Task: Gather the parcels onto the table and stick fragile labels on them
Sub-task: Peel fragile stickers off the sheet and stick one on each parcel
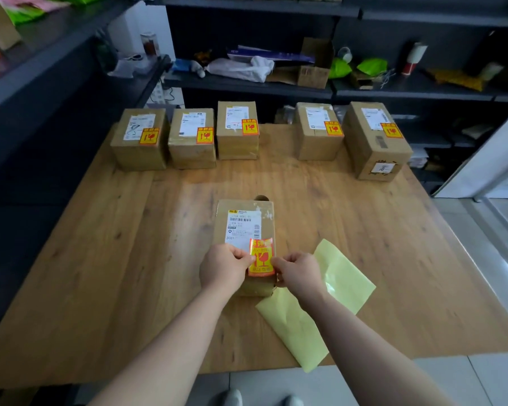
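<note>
A brown cardboard parcel [244, 212] with a white shipping label lies on the wooden table [100, 259] in front of me. Over its near end I hold a red and yellow fragile label [261, 256]. My left hand [223, 269] pinches the label's left edge and my right hand [298, 272] pinches its right edge. The label bulges a little and its top sits over the white shipping label's corner. Several more parcels [191, 137] stand in a row along the table's far edge, each with a fragile label on top.
A pale yellow backing sheet [343, 279] lies on the table under my right forearm and overhangs the near edge. Dark shelves [247, 83] with bags and boxes stand behind and to the left. Tiled floor shows at the right.
</note>
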`<state>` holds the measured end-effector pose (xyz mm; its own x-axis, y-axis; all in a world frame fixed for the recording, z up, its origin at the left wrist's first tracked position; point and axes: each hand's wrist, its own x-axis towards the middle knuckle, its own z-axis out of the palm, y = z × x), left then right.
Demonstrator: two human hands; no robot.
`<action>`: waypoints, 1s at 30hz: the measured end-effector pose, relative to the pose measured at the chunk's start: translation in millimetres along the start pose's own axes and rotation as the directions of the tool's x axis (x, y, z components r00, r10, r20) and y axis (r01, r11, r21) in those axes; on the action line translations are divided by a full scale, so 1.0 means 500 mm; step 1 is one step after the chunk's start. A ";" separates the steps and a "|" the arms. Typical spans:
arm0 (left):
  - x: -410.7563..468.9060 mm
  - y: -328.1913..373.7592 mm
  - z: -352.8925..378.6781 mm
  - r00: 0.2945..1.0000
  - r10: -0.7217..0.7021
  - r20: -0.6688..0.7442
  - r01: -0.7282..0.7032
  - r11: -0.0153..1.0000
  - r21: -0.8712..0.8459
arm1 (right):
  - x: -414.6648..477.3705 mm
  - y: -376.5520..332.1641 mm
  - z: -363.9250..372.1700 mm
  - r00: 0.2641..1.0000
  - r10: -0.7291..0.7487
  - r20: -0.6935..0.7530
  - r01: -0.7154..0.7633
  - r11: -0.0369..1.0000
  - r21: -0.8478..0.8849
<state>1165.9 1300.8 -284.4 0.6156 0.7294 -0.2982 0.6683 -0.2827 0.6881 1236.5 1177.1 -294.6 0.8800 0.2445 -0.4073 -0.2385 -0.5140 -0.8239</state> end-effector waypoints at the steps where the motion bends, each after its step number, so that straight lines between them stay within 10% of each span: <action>1: 0.001 0.000 0.000 1.000 0.001 0.002 -0.001 1.000 0.005 | 0.000 0.000 0.001 1.000 0.007 -0.005 -0.007 1.000 0.001; 30: 0.018 -0.006 0.004 0.998 0.064 0.028 -0.067 0.989 0.134 | -0.007 0.000 0.009 0.997 0.074 -0.021 -0.073 0.996 0.043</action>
<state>1170.3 1307.2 -290.6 0.6682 0.6925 -0.2719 0.6756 -0.4118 0.6115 1231.7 1179.9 -295.0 0.8683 0.1886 -0.4588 -0.3198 -0.4944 -0.8083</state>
